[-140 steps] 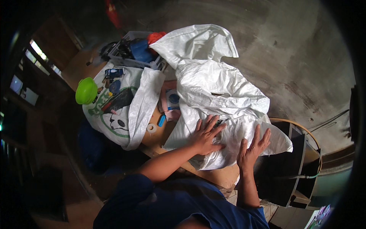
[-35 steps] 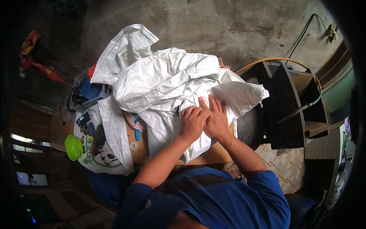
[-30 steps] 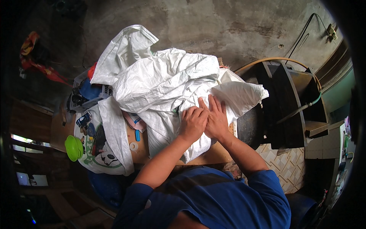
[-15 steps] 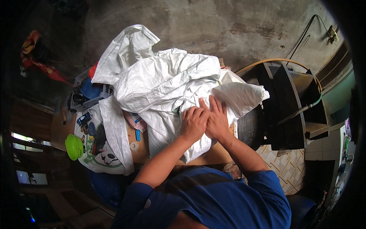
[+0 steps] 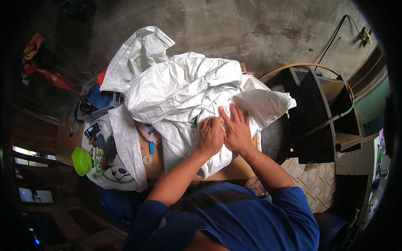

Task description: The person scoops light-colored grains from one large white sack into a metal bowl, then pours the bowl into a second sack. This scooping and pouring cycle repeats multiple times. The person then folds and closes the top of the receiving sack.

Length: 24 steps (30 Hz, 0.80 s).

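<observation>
A large white woven sack (image 5: 180,90) lies crumpled in folds over the table. My right hand (image 5: 238,131) presses flat on its near right part, fingers stretched out and slightly spread. Right beside it, touching or almost touching, is my left hand (image 5: 210,136); its fingers are curled down against the fabric and look closed. Whatever sits between the left fingertips is hidden by the hand. To the right of my hands, a raised flap of the white material (image 5: 266,106) sticks out past the table.
Left on the wooden table (image 5: 157,169) are a green bowl (image 5: 81,161), a blue cylinder (image 5: 151,147), a tape roll (image 5: 147,160) and a grey plastic basket (image 5: 102,112). A dark shelf unit (image 5: 324,108) with a hose (image 5: 347,111) stands at right, before a concrete wall (image 5: 259,33).
My left fingers have curled in more tightly and drawn back slightly from the right hand. The right hand and the sack stay almost still.
</observation>
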Available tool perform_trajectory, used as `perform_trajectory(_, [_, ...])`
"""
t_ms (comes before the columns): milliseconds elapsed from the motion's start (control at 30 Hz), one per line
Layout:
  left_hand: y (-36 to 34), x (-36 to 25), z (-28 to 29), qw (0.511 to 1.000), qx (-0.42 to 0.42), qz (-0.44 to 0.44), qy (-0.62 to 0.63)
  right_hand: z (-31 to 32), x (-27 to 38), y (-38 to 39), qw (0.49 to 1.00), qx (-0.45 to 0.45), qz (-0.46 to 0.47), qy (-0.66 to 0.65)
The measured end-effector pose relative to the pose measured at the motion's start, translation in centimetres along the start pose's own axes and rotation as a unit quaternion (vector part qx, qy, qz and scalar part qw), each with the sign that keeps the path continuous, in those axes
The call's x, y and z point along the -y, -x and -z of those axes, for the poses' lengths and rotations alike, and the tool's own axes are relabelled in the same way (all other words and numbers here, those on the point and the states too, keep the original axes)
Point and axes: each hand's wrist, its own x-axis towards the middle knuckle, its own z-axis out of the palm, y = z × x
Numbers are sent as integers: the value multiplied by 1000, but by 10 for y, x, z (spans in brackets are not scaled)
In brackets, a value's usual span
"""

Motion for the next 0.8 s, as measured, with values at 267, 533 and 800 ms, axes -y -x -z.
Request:
perform_trajectory(267, [-5, -6, 5, 999, 5, -27, -27, -1, 0, 0, 1000, 5, -7, 6])
perform_trajectory(533, [-7, -7, 6, 1000, 30, 3, -6, -1, 0, -1, 1000, -3, 2, 18])
perform_trajectory(800, [-8, -6, 4, 999, 32, 6, -8, -2, 0, -1, 1000, 7, -5, 13])
